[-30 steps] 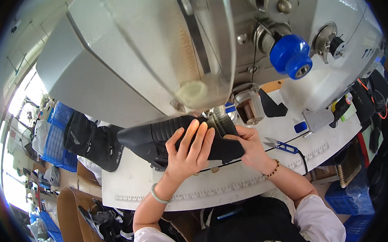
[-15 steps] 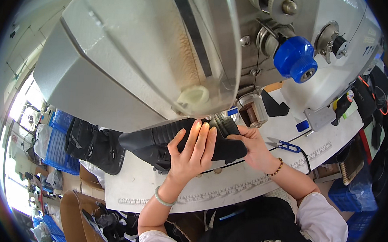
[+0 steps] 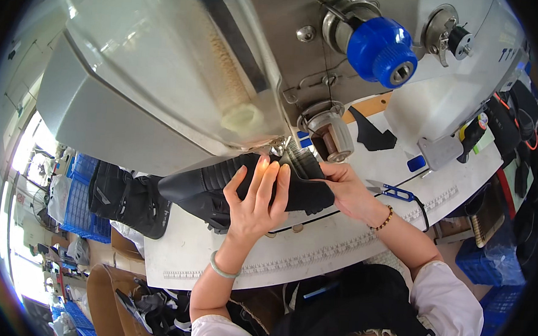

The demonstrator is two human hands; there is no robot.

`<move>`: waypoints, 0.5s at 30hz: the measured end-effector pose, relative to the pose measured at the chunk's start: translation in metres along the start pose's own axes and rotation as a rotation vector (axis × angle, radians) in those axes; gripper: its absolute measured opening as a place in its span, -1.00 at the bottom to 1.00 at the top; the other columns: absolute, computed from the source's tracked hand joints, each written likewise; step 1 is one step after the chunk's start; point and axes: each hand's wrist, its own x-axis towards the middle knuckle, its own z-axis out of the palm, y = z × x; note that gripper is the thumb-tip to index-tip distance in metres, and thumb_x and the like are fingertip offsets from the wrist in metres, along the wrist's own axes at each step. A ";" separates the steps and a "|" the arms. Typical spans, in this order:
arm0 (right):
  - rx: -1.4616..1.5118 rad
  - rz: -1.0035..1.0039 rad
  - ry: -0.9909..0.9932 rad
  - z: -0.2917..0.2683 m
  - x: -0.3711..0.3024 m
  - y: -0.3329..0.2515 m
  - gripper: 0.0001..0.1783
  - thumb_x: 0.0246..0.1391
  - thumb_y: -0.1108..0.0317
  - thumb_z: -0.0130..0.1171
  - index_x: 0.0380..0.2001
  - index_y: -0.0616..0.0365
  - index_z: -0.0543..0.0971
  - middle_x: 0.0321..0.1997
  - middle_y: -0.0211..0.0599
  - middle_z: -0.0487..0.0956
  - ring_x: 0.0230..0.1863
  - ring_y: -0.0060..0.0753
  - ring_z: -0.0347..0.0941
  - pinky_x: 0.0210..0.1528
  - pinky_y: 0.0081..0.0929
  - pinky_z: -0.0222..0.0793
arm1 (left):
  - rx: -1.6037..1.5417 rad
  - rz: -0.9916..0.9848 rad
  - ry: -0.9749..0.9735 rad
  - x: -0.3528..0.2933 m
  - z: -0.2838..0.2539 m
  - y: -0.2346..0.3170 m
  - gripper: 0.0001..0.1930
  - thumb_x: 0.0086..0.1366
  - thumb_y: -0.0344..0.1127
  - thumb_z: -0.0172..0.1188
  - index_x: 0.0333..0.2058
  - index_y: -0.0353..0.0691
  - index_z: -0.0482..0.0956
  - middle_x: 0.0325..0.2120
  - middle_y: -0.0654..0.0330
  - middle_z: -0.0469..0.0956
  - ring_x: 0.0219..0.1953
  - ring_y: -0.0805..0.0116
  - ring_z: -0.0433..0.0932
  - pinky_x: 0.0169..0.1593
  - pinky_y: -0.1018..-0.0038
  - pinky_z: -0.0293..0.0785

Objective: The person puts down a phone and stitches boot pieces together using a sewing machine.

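Observation:
A black boot upper (image 3: 204,180) with ribbed padding lies across the sewing machine's (image 3: 121,93) work area, under its head. My left hand (image 3: 256,198) grips it from the near side, fingers spread over the padding and their tips close to the needle area; the thumb is hidden. My right hand (image 3: 350,193) pinches its right end beside a ribbed collar part (image 3: 306,161), with the thumb hidden behind the material. The needle point cannot be made out behind the machine's clear cover (image 3: 226,62).
Blue-handled thread snips (image 3: 398,193) lie right of my right hand. Behind are a thread bobbin holder (image 3: 334,138) and a black cut piece (image 3: 371,131). Another black boot upper (image 3: 127,200) rests at the table's left edge. A ruler strip (image 3: 313,255) runs along the front edge.
The view has shifted, so the machine appears farther left and higher. Both hands and the boot upper sit slightly farther left in the picture, with their grips much the same.

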 end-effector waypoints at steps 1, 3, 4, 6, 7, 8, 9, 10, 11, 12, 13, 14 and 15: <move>-0.054 -0.002 -0.005 -0.002 -0.001 0.000 -0.69 0.11 0.46 0.05 -0.05 0.25 0.47 -0.25 -0.49 0.54 -0.29 -0.79 0.40 -0.24 -0.78 0.35 | -0.005 -0.002 -0.013 0.000 0.000 0.000 -0.73 0.09 -0.47 0.14 -0.18 -0.19 0.49 -0.16 0.18 0.41 -0.06 0.38 0.49 -0.07 0.27 0.32; -0.155 -0.004 -0.043 -0.004 -0.003 -0.009 -0.68 0.12 0.45 0.05 -0.03 0.24 0.45 -0.26 -0.52 0.52 -0.29 -0.81 0.37 -0.25 -0.79 0.33 | -0.022 -0.015 0.002 -0.006 0.003 0.003 -0.70 0.07 -0.51 0.10 -0.16 -0.20 0.50 -0.15 0.16 0.39 -0.05 0.36 0.48 -0.02 0.22 0.31; -0.257 -0.007 -0.083 -0.005 -0.004 -0.013 -0.68 0.13 0.45 0.04 -0.02 0.24 0.43 -0.26 -0.55 0.51 -0.29 -0.83 0.33 -0.26 -0.79 0.31 | -0.037 -0.028 0.018 -0.009 0.005 0.003 -0.66 0.04 -0.54 0.06 -0.14 -0.21 0.50 -0.14 0.14 0.37 -0.04 0.33 0.48 0.02 0.17 0.30; -0.280 -0.032 -0.104 -0.006 -0.006 -0.015 -0.68 0.13 0.45 0.04 -0.02 0.24 0.42 -0.26 -0.56 0.49 -0.29 -0.83 0.31 -0.26 -0.79 0.29 | -0.038 -0.033 0.008 -0.013 0.007 0.006 -0.63 0.02 -0.55 0.03 -0.13 -0.21 0.50 -0.13 0.13 0.36 -0.03 0.32 0.47 0.06 0.13 0.28; -0.305 -0.058 -0.125 -0.007 -0.006 -0.016 -0.68 0.13 0.45 0.04 -0.02 0.24 0.41 -0.27 -0.57 0.47 -0.29 -0.84 0.28 -0.26 -0.79 0.28 | -0.040 -0.038 0.001 -0.014 0.007 0.006 -0.61 0.01 -0.56 0.00 -0.12 -0.22 0.50 -0.12 0.12 0.35 -0.03 0.30 0.47 0.10 0.08 0.26; -0.304 -0.058 -0.124 -0.007 -0.007 -0.015 -0.68 0.13 0.45 0.04 -0.02 0.24 0.41 -0.27 -0.57 0.47 -0.29 -0.84 0.28 -0.26 -0.79 0.28 | -0.040 -0.037 0.000 -0.015 0.006 0.007 -0.61 0.01 -0.56 0.00 -0.12 -0.22 0.50 -0.12 0.12 0.35 -0.03 0.30 0.47 0.10 0.08 0.26; -0.297 -0.057 -0.119 -0.007 -0.006 -0.012 -0.70 0.13 0.46 0.04 -0.04 0.24 0.43 -0.27 -0.58 0.47 -0.29 -0.84 0.28 -0.27 -0.79 0.28 | -0.075 -0.029 0.007 -0.015 0.006 0.006 -0.60 0.00 -0.56 -0.02 -0.12 -0.21 0.50 -0.11 0.11 0.36 -0.01 0.28 0.47 0.10 0.07 0.26; -0.289 -0.056 -0.115 -0.007 -0.005 -0.011 -0.71 0.12 0.47 0.05 -0.07 0.25 0.44 -0.28 -0.58 0.47 -0.29 -0.84 0.28 -0.27 -0.80 0.28 | -0.109 -0.021 0.013 -0.016 0.005 0.005 -0.59 -0.01 -0.57 -0.04 -0.12 -0.21 0.50 -0.11 0.11 0.37 0.00 0.26 0.46 0.11 0.05 0.26; -0.288 -0.055 -0.119 -0.006 -0.003 -0.011 -0.71 0.12 0.47 0.05 -0.07 0.25 0.44 -0.28 -0.58 0.47 -0.29 -0.84 0.28 -0.27 -0.80 0.28 | -0.106 -0.022 0.011 -0.016 0.005 0.005 -0.59 -0.01 -0.57 -0.04 -0.12 -0.21 0.50 -0.11 0.11 0.37 0.00 0.26 0.46 0.11 0.05 0.26; -0.288 -0.057 -0.101 -0.005 -0.002 -0.010 -0.73 0.11 0.48 0.06 -0.09 0.26 0.46 -0.29 -0.59 0.47 -0.29 -0.84 0.28 -0.28 -0.79 0.29 | -0.122 -0.019 0.020 -0.016 0.006 0.005 -0.61 0.00 -0.55 -0.04 -0.13 -0.20 0.49 -0.10 0.10 0.37 0.00 0.23 0.46 0.11 0.05 0.26; -0.289 -0.058 -0.083 -0.005 -0.001 -0.009 -0.74 0.11 0.49 0.07 -0.11 0.26 0.47 -0.30 -0.59 0.48 -0.30 -0.83 0.29 -0.28 -0.79 0.29 | -0.137 -0.017 0.029 -0.016 0.006 0.004 -0.62 0.02 -0.54 -0.05 -0.13 -0.19 0.48 -0.09 0.09 0.38 0.01 0.21 0.45 0.10 0.04 0.26; -0.287 -0.056 -0.083 -0.004 0.000 -0.009 -0.74 0.11 0.49 0.07 -0.11 0.26 0.47 -0.30 -0.59 0.48 -0.30 -0.83 0.29 -0.28 -0.79 0.29 | -0.137 -0.018 0.027 -0.017 0.007 0.003 -0.62 0.02 -0.54 -0.05 -0.13 -0.19 0.48 -0.09 0.09 0.38 0.01 0.21 0.45 0.10 0.04 0.26; -0.298 -0.059 -0.072 -0.004 0.000 -0.009 -0.75 0.10 0.49 0.07 -0.13 0.27 0.49 -0.31 -0.58 0.49 -0.30 -0.83 0.30 -0.28 -0.78 0.30 | -0.156 0.024 0.032 -0.018 0.007 0.000 -0.64 0.02 -0.45 0.01 -0.13 -0.26 0.45 -0.08 0.02 0.37 0.02 0.11 0.43 0.11 0.00 0.23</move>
